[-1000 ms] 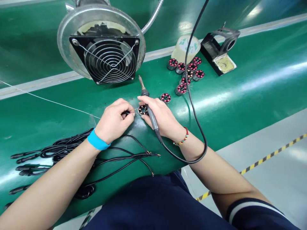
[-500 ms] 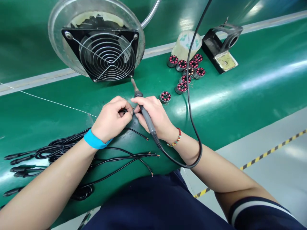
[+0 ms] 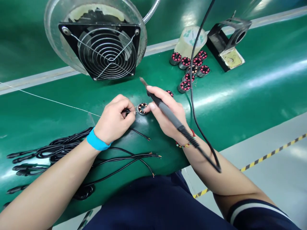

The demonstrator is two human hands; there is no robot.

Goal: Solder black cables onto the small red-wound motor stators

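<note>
Half a second ago my right hand [image 3: 177, 110] was in close and its fingers hid the coil ring [image 3: 140, 108]; now that hand sits back toward 4 o'clock and the ring shows, on the green counter [image 3: 230, 115] or just above it, I can't tell which. For the work in hand, I judge, this uncovers the ring's face and its 9 o'clock edge, where thin wires [image 3: 136, 111] run over from my left hand [image 3: 118, 115].

My left fingers are pinched narrow around those wires and a black cable [image 3: 127, 111]. My right fingers are wrapped around the soldering iron [image 3: 170, 116], and one fingertip seems to touch the ring at 3 o'clock. The iron has swung over to slant from 11 to 5 o'clock, its tip clear of the ring at 12. A second ring [image 3: 170, 93], plainly visible before, is now half hidden behind my right hand, at 2 o'clock.
</note>
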